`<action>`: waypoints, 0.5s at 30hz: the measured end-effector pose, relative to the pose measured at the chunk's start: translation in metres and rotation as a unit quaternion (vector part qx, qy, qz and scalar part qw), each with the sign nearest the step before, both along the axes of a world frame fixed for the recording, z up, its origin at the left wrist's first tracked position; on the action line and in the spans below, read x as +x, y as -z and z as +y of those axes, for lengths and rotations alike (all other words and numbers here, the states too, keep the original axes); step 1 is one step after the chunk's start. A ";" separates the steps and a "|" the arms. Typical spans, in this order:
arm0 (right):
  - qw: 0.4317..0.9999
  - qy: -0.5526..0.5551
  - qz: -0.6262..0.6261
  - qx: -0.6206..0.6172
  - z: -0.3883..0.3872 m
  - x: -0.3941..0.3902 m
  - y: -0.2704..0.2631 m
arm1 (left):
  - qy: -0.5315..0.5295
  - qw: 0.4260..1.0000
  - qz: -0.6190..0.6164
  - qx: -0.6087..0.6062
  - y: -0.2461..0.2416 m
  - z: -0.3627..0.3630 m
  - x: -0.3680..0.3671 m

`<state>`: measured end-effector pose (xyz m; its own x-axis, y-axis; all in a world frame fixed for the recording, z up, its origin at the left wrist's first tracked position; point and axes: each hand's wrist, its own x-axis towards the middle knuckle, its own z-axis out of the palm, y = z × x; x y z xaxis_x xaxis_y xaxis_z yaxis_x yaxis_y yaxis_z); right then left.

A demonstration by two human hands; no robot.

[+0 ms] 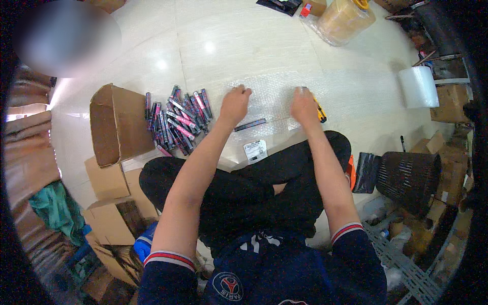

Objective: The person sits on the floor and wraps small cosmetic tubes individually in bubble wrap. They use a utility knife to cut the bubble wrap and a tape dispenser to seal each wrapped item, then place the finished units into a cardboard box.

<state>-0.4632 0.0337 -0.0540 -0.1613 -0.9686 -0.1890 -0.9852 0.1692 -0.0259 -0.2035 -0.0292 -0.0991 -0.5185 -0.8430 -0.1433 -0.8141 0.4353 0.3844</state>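
A sheet of clear bubble wrap (272, 91) lies spread on the pale floor before me. My left hand (234, 105) is over its left part, fingers curled; what they hold, if anything, is unclear. My right hand (305, 106) is blurred over the sheet farther right, with its fingertips hidden. Just beside it, partly covered by the hand, is a yellow utility knife (321, 110). One slim dark printed box (249, 124) rests on the near edge of the wrap, between my hands. A white printed label (256, 151) lies nearer my crossed legs.
Left of my hands is a pile of slim black-and-pink boxes (179, 120) beside an open cardboard box (133, 126). At right stand a bubble wrap roll (419, 87) and a dark slatted basket (408, 179). A wrapped package (345, 23) sits at the far side.
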 end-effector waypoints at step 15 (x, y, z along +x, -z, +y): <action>0.991 0.106 -0.076 0.018 -0.024 -0.041 0.015 | 0.084 0.993 -0.077 -0.018 0.003 -0.036 0.012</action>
<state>-0.5041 0.0100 -0.0694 -0.3276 -0.9080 -0.2611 -0.9124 0.3758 -0.1622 -0.1917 -0.0647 -0.1024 -0.6270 -0.7518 -0.2041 -0.7764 0.5817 0.2425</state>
